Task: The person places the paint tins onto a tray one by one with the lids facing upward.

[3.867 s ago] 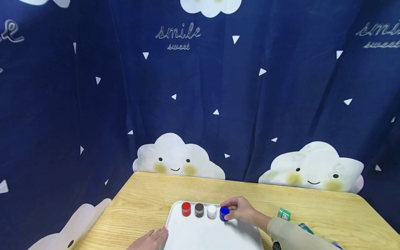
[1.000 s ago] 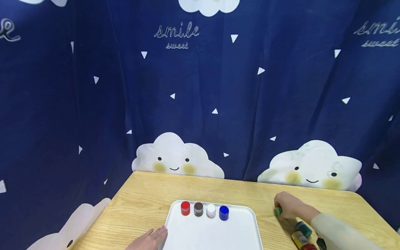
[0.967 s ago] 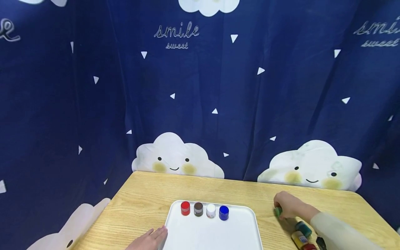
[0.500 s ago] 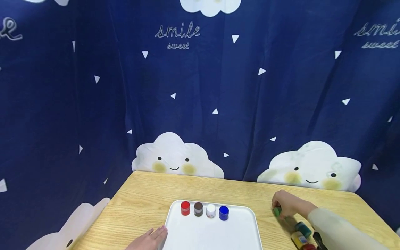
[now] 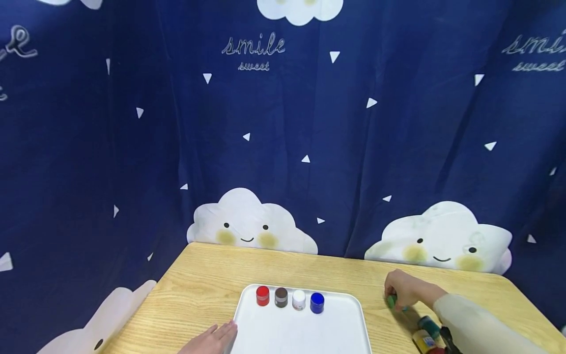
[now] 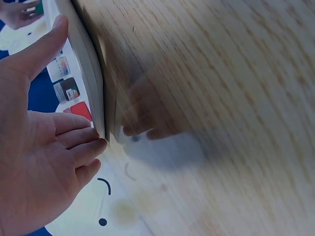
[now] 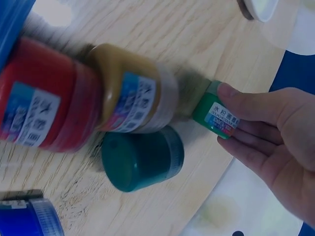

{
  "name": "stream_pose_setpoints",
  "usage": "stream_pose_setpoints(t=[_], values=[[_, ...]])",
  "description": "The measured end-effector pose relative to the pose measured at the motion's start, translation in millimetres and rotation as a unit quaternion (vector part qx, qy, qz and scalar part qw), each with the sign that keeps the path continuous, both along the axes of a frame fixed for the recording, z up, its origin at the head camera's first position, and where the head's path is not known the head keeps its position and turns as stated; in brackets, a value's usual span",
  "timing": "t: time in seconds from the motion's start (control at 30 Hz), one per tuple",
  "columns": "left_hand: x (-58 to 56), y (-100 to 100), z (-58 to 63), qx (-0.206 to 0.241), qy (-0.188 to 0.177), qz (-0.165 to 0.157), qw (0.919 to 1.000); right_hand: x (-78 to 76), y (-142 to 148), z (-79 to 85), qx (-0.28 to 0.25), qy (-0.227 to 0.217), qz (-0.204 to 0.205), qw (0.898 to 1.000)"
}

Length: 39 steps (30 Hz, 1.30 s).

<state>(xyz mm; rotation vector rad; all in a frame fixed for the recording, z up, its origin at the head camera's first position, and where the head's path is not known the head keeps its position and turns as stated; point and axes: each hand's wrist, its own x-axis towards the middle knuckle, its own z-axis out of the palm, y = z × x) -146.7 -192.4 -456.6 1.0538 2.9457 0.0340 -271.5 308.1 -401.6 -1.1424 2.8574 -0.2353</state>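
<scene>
My left hand [image 5: 210,340] lies with straight fingers against the left edge of a white tray [image 5: 305,334]. Along the tray's far side stand paint jars in a row: red [image 5: 263,296], dark brown [image 5: 281,297], white [image 5: 298,299] and blue [image 5: 317,303]. To the right of the tray, my right hand [image 5: 403,287] pinches a small green paint jar [image 7: 215,110] between thumb and fingers, low over the wooden table. The right wrist view shows the label on its side; in the head view the fingers hide part of the jar.
Near the right forearm, a teal jar [image 7: 142,157], a yellow jar [image 7: 130,88] and a larger-looking red jar [image 7: 44,93] lie close together. A blue jar [image 7: 29,218] is at the corner of the right wrist view. A dark blue curtain [image 5: 274,123] hangs behind the table [image 5: 212,268].
Since the oldest frame, my right hand has let go of the blue jar on the tray, moved right and taken hold of the green jar. The left hand has stayed put.
</scene>
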Motion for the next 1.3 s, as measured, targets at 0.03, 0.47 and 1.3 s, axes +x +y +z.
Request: stream_pose_setpoints(t=[0.03, 0.47, 1.3], values=[[-0.1, -0.2, -0.2, 0.0, 0.001, 0.0, 1.0, -0.1, -0.7, 1.2, -0.002, -0.003, 0.005, 1.0], [-0.7, -1.1, -0.1, -0.013, 0.032, -0.014, 0.9993, -3.5, 0.5, 0.4, -0.146, -0.234, 0.001, 0.961], [-0.2, 0.0, -0.8, -0.003, -0.008, 0.005, 0.9999, 18.0, -29.1, -20.1, -0.354, -0.44, -0.058, 0.823]])
